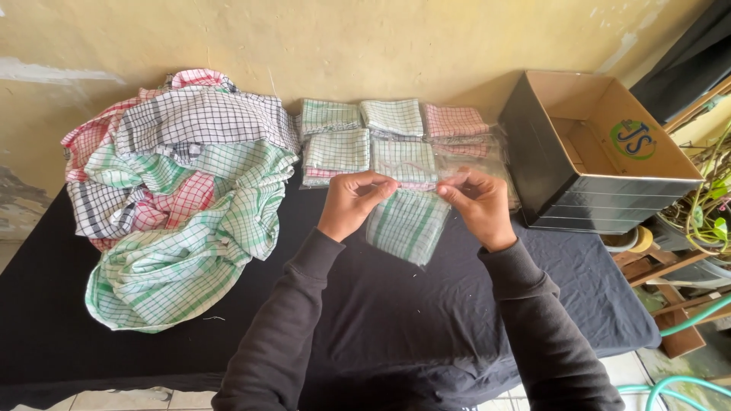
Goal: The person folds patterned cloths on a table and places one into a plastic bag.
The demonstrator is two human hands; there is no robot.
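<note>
Both my hands hold a clear plastic bag with a folded green-checked cloth [407, 224] inside, lifted a little above the black-covered table [396, 320]. My left hand [352, 202] pinches the bag's top left edge. My right hand [478, 204] pinches the top right edge. Just behind my hands lie several bagged folded cloths [392, 141], green and red checked, in rows against the wall.
A loose heap of checked cloths [179, 198] in green, red and black covers the table's left side. An open black cardboard box [590, 152] stands at the right end. Plants and a green hose [685, 380] are past the table's right edge.
</note>
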